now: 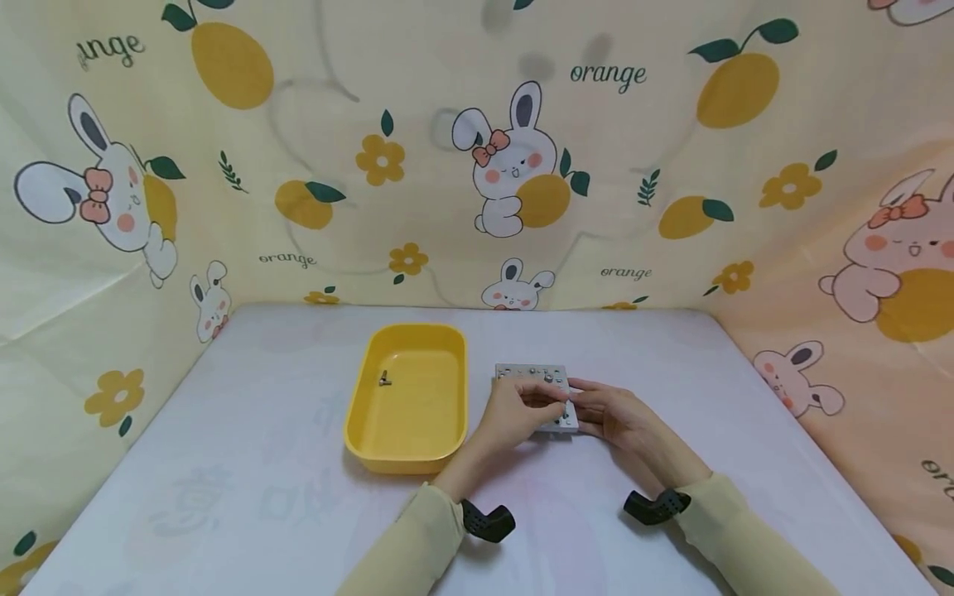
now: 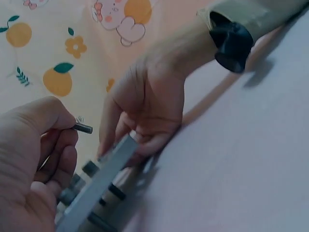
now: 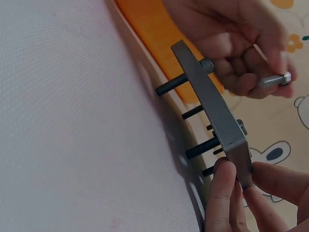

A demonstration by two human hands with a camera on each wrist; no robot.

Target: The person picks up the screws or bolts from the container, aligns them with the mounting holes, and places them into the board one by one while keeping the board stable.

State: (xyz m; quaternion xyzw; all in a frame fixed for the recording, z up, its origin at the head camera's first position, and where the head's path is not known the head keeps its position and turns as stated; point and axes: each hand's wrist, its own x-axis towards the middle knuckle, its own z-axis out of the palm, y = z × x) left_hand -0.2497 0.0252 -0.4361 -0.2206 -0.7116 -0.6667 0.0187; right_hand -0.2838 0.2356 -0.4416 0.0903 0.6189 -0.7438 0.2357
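Note:
A small grey metal plate (image 1: 542, 382) with several screws through it lies tilted on the white table, just right of the yellow tray (image 1: 408, 451). My right hand (image 1: 596, 410) pinches the plate's near corner (image 3: 241, 159) between thumb and fingers and holds it off the table. The threaded ends of the screws (image 3: 171, 86) stick out under the plate (image 3: 212, 108). My left hand (image 1: 525, 407) is over the plate and pinches a loose screw (image 2: 83, 128) between thumb and fingertips; the same screw (image 3: 274, 80) shows above the plate in the right wrist view.
One screw (image 1: 384, 379) lies inside the yellow tray. A printed cloth backdrop (image 1: 477, 165) walls the table on three sides. The white table surface (image 1: 224, 497) spreads out around the tray and hands.

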